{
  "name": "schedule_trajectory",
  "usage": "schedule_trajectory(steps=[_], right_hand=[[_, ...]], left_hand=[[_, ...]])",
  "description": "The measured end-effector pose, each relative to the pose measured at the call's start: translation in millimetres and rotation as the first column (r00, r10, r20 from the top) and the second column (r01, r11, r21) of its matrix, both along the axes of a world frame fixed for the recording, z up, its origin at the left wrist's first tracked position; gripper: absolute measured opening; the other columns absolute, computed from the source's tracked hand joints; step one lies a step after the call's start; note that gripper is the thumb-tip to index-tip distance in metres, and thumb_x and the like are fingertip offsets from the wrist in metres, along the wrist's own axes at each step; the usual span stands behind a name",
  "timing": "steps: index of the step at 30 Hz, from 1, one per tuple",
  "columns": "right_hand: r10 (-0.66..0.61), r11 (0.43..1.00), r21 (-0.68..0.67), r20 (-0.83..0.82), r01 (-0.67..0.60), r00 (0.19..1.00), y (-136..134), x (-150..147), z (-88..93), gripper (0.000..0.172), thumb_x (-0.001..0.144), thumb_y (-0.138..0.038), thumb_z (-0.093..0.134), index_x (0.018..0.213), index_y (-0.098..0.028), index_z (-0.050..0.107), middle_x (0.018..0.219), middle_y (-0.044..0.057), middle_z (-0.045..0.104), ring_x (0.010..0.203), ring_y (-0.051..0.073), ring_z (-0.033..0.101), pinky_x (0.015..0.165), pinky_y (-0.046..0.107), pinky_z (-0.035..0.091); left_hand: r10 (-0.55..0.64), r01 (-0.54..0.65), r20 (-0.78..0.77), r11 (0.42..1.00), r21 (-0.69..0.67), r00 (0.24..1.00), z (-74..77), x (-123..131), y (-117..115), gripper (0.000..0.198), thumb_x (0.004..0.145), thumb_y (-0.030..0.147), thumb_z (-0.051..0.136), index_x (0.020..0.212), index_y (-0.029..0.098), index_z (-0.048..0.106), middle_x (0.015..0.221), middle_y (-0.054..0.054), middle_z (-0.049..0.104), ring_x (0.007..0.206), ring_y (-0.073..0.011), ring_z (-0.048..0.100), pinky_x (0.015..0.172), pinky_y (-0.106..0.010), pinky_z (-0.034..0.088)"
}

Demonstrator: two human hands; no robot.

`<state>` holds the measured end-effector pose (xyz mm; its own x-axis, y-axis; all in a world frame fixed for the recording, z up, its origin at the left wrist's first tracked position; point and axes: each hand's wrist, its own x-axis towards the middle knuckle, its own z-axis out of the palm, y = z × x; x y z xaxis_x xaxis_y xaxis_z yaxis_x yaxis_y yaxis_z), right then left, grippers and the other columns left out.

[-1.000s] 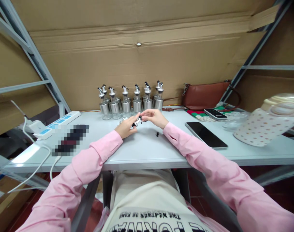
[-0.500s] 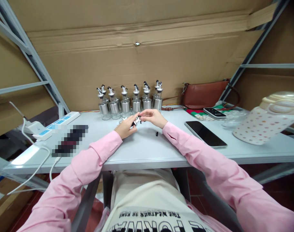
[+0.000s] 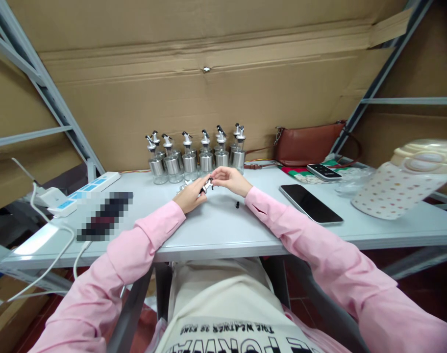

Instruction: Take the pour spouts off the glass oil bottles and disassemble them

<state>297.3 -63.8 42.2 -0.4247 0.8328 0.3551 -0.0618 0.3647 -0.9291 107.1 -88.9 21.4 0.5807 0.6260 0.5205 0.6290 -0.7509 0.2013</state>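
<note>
Only the view has shifted: left hand [image 3: 189, 197] clasps 1 glossy silvery spout [image 3: 207, 187], right hand [image 3: 231, 179] pinches its black tip [image 3: 211, 180]

Left hand [image 3: 188, 197] curls beside the bent right hand [image 3: 234, 180].

On the far side, clear glass bottles [image 3: 189, 163] are sleeved in shiny metal; the partly hidden spout [image 3: 207, 187] seems made of metal or plastic. Matt, creased cardboard [image 3: 209, 105] is seen beyond.

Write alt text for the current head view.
The left hand holds a silver pourer spout at a pale table, with the right hand at its black end. A small black piece lies nearby, and spouted bottles stand behind.
</note>
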Motion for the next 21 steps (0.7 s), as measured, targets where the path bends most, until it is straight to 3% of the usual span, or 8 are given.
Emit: schedule_trajectory(steps=[6, 12, 21], right_hand=[[0.004, 0.999, -0.044, 0.013, -0.003, 1.0, -1.1, -1.9, -1.8, 0.037, 0.052, -0.026, 0.077, 0.08, -0.015, 0.056, 0.066, -0.002, 0.064, 0.062, 0.009, 0.06, 0.067, 0.026, 0.048], [0.159, 0.983, -0.119, 0.14, -0.142, 0.977, -4.4, -4.4, -1.1, 0.038, 0.059, -0.047, 0.071, 0.072, -0.013, 0.06, 0.07, 0.002, 0.066, 0.062, 0.01, 0.061, 0.066, 0.026, 0.048], [0.202, 0.977, -0.096, 0.164, -0.188, 0.965, -6.5, -1.8, 2.8, 0.042, 0.059, -0.052, 0.069, 0.069, -0.012, 0.062, 0.064, 0.001, 0.064, 0.055, 0.009, 0.058, 0.063, 0.025, 0.048]], left_hand=[[0.002, -0.002, 0.014, 1.0, 0.003, 1.0, 4.1, 1.4, -3.0, 0.056, 0.072, 0.01, 0.041, 0.128, 0.013, 0.039, 0.109, -0.01, 0.056, 0.094, -0.0169, 0.055, 0.085, -0.029, 0.044], [0.143, -0.141, -0.04, 0.989, 0.05, 0.989, 13.8, 4.2, -11.8, 0.053, 0.07, 0.014, 0.043, 0.123, 0.014, 0.041, 0.1, -0.008, 0.061, 0.083, -0.0194, 0.059, 0.081, -0.033, 0.044], [0.187, -0.185, -0.072, 0.982, 0.033, 0.98, 16.3, 4.2, -17.5, 0.053, 0.069, 0.019, 0.045, 0.122, 0.014, 0.04, 0.09, -0.005, 0.064, 0.073, -0.019, 0.061, 0.073, -0.03, 0.046]])
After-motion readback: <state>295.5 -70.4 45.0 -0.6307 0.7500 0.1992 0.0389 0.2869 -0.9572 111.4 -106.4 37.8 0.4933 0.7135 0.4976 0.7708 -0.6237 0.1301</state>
